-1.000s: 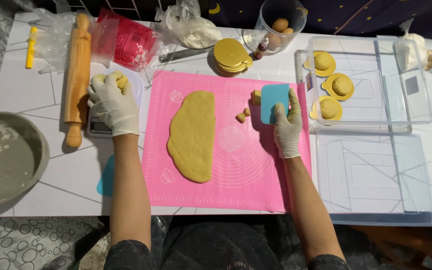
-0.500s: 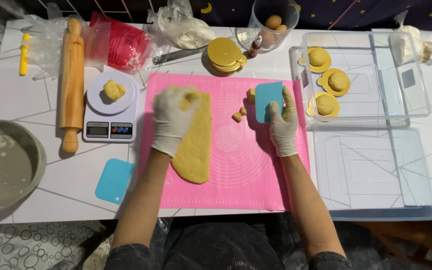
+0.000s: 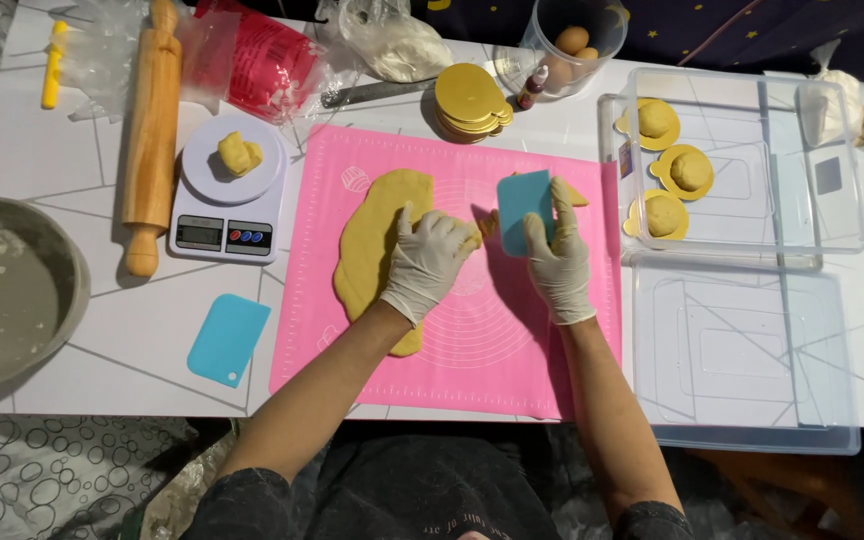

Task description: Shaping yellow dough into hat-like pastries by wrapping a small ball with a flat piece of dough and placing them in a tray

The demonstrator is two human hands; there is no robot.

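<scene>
Head view, frame centre: the gloved left hand (image 3: pixel 427 258) pinches a small dough bit beside the dough slab (image 3: pixel 377 245) on the pink mat (image 3: pixel 512 340); the right hand (image 3: pixel 557 255) grips a blue scraper (image 3: pixel 524 208). Three balls sit in the clear tray (image 3: pixel 742 240) upper right, one piece on the scale (image 3: pixel 227 185); most dough looks unportioned.

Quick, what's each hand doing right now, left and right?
Left hand: curled, fingers pinching a small dough piece beside the dough slab.
Right hand: closed on the blue scraper, held on the pink mat.
</scene>
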